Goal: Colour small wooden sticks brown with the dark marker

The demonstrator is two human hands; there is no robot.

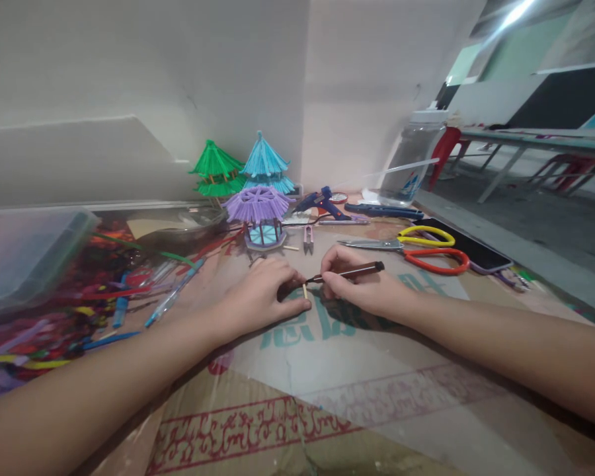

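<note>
Bare forearms (104, 396) come in from both sides at the bottom, above a tabletop covering (218, 400) printed with a red scroll border. Between the hands is a short, pale wooden stick (305, 291), pinched between the thumb and forefinger of the left hand (262, 291). Its other fingers are curled, partly hidden. At the stick's upper end is the tip of a dark brown pen (357, 271); whether it touches, I cannot tell. Gripping the pen in a writing hold, the right hand (347, 281) rests low over large green characters.

Just beyond stand a small purple-roofed pavilion model (258, 201) and purple thread snips (308, 238). Scissors (377, 245) with yellow and red handles lie beyond the right hand, beside a dark phone (469, 243). Farther back are green (215, 162) and light-blue (265, 158) pavilions, a blue glue gun (322, 200) and a clear bottle (411, 155). A translucent box (30, 258) sits at left, near a colourful jumble (27, 344) of craft bits.
</note>
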